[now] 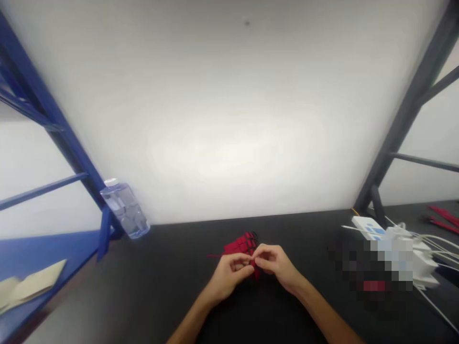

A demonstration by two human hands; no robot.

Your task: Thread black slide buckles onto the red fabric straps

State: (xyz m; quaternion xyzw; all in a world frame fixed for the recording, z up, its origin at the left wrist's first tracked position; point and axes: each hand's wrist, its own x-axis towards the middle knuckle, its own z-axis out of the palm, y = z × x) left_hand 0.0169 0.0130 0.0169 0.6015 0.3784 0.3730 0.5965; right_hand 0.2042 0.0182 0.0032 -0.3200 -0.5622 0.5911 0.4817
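Blue patches mark the white box [368, 226] at the right, any print on it too small to read. The red bundle [234, 246], crossed by black bands, lies midway along the black tabletop [165, 272], its long axis slanting away to the right, dark at the far end. Left hand [229, 274] and right hand [278, 265] meet at its near side, fingertips drawn together; whether they grip it I cannot tell
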